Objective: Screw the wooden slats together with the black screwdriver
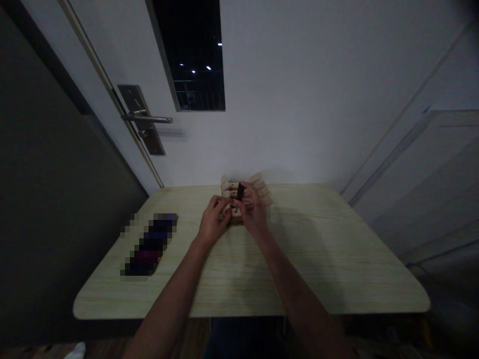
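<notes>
A light wooden assembly [233, 186] with several finger-like slats fanning to the right lies at the far middle of the table. My left hand [214, 222] is closed on its near left part, fingertips pressed against the wood. Over the assembly, my right hand [256, 212] pinches a small dark block-like piece [240, 191], which stands up between thumb and fingers. Its exact kind is too small and dim to tell. My two hands almost meet at the fingertips, and they hide part of the wood.
The pale wood-grain table [337, 259] has rounded front corners. A dark, pixelated flat object [149, 244] lies on its left side. Behind the table stands a white door [284, 99] with a metal lever handle [149, 119] and a dark window [194, 55].
</notes>
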Demonstrator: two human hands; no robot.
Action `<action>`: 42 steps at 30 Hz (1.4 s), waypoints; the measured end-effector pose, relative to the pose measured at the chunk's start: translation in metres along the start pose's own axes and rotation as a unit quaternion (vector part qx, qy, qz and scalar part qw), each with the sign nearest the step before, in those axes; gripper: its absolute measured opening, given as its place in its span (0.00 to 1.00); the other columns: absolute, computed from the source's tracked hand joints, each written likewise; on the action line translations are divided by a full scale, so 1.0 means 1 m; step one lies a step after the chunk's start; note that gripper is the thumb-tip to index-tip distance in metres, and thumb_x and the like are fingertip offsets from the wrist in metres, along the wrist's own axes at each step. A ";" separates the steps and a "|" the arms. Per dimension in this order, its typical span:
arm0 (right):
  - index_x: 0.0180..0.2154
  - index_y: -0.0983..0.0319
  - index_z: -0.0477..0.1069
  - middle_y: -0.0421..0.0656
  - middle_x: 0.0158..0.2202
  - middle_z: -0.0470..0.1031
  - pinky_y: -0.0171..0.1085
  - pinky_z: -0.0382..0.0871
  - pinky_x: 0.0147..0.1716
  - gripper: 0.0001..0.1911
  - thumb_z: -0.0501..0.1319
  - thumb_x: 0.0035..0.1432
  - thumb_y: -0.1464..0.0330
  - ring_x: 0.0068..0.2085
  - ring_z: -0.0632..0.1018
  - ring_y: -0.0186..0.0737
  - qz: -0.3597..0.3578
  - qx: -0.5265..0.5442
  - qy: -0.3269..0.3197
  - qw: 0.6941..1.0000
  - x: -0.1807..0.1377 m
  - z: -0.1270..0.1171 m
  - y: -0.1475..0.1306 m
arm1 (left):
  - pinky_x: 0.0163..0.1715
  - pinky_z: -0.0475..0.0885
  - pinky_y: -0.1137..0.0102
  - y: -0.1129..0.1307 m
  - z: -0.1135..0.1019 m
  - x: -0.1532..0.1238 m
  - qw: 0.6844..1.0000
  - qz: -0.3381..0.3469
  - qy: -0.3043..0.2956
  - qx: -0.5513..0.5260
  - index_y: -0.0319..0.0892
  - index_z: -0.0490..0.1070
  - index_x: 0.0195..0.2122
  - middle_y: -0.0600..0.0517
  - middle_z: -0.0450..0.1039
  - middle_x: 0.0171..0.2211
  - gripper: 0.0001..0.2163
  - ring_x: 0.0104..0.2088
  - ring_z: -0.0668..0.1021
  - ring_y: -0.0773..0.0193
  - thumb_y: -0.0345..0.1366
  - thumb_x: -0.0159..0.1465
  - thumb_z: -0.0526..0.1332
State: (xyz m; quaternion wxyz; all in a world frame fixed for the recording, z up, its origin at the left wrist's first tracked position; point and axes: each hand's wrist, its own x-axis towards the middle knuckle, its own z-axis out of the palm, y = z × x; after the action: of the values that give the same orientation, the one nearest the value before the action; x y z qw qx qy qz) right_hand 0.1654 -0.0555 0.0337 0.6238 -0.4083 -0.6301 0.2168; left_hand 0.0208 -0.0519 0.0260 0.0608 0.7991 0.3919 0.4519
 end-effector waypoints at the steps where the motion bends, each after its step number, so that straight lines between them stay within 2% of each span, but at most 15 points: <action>1: 0.56 0.53 0.62 0.44 0.48 0.73 0.40 0.74 0.39 0.24 0.60 0.58 0.62 0.41 0.78 0.41 0.000 -0.009 0.005 1.000 0.000 0.000 0.000 | 0.39 0.70 0.70 0.000 0.000 0.000 1.000 0.001 0.001 0.001 0.42 0.69 0.45 0.49 0.65 0.41 0.10 0.40 0.71 0.64 0.30 0.63 0.55; 5: 0.55 0.54 0.62 0.45 0.51 0.72 0.41 0.74 0.40 0.24 0.60 0.57 0.61 0.46 0.76 0.43 -0.011 -0.034 0.017 0.999 -0.001 0.000 -0.003 | 0.39 0.71 0.69 0.000 0.000 0.000 1.000 -0.002 0.003 0.001 0.42 0.68 0.46 0.48 0.67 0.42 0.11 0.40 0.72 0.64 0.31 0.63 0.55; 10: 0.59 0.53 0.57 0.45 0.52 0.71 0.40 0.74 0.41 0.24 0.55 0.61 0.63 0.47 0.76 0.42 -0.023 -0.013 -0.017 1.000 -0.001 -0.003 -0.004 | 0.43 0.71 0.67 0.005 -0.006 0.002 1.000 0.011 -0.028 -0.006 0.43 0.67 0.46 0.48 0.70 0.42 0.10 0.43 0.73 0.61 0.34 0.63 0.56; 14: 0.59 0.54 0.56 0.44 0.49 0.74 0.38 0.75 0.39 0.25 0.54 0.62 0.63 0.45 0.77 0.40 -0.019 0.013 -0.035 0.999 -0.001 -0.004 0.000 | 0.43 0.71 0.66 0.008 -0.011 0.002 0.998 0.015 -0.056 -0.003 0.45 0.65 0.50 0.49 0.72 0.43 0.18 0.44 0.75 0.59 0.40 0.59 0.63; 17: 0.59 0.53 0.57 0.44 0.50 0.73 0.38 0.75 0.38 0.24 0.55 0.61 0.63 0.44 0.78 0.40 -0.017 0.001 -0.028 0.999 -0.001 -0.003 0.002 | 0.43 0.72 0.65 0.008 -0.013 0.003 0.997 0.017 -0.073 -0.006 0.46 0.64 0.51 0.49 0.72 0.45 0.23 0.44 0.75 0.58 0.42 0.56 0.66; 20: 0.59 0.53 0.58 0.44 0.50 0.73 0.39 0.76 0.37 0.24 0.56 0.61 0.63 0.42 0.78 0.40 -0.014 -0.007 -0.025 1.000 -0.001 -0.004 0.002 | 0.45 0.71 0.64 0.007 -0.013 0.003 0.997 0.024 -0.079 -0.014 0.45 0.64 0.51 0.48 0.73 0.46 0.24 0.46 0.76 0.58 0.42 0.54 0.67; 27: 0.56 0.52 0.61 0.43 0.52 0.72 0.40 0.76 0.37 0.23 0.59 0.59 0.64 0.48 0.76 0.44 -0.014 -0.013 -0.016 1.000 0.000 -0.006 -0.001 | 0.44 0.72 0.63 0.005 -0.012 0.003 0.997 0.007 -0.069 -0.022 0.44 0.65 0.49 0.48 0.73 0.45 0.23 0.45 0.76 0.58 0.40 0.53 0.68; 35: 0.60 0.51 0.57 0.44 0.54 0.71 0.32 0.74 0.25 0.25 0.55 0.61 0.63 0.42 0.79 0.40 -0.010 -0.010 -0.035 0.999 -0.001 -0.008 -0.007 | 0.45 0.70 0.63 0.004 -0.012 0.003 0.996 -0.006 -0.075 -0.054 0.46 0.65 0.50 0.49 0.72 0.46 0.23 0.46 0.75 0.58 0.39 0.53 0.69; 39: 0.60 0.52 0.56 0.44 0.54 0.71 0.32 0.75 0.27 0.25 0.54 0.62 0.62 0.45 0.78 0.40 -0.008 0.014 -0.052 0.998 -0.001 -0.006 -0.005 | 0.47 0.70 0.62 0.004 -0.012 0.004 0.995 -0.008 -0.083 -0.059 0.46 0.66 0.50 0.48 0.72 0.46 0.23 0.47 0.74 0.57 0.39 0.54 0.68; 42: 0.60 0.52 0.56 0.44 0.51 0.73 0.32 0.75 0.27 0.26 0.55 0.62 0.62 0.42 0.79 0.40 0.001 0.009 -0.049 0.999 -0.001 -0.006 -0.004 | 0.47 0.70 0.62 0.004 -0.013 0.004 0.995 -0.003 -0.086 -0.056 0.46 0.65 0.50 0.49 0.72 0.47 0.23 0.48 0.74 0.57 0.39 0.54 0.68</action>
State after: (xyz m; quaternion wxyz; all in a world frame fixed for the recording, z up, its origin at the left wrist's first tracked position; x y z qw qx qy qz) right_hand 0.1701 -0.0606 0.0370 0.5959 -0.3921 -0.6576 0.2423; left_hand 0.0142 -0.0550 0.0375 0.1399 0.8293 0.3614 0.4025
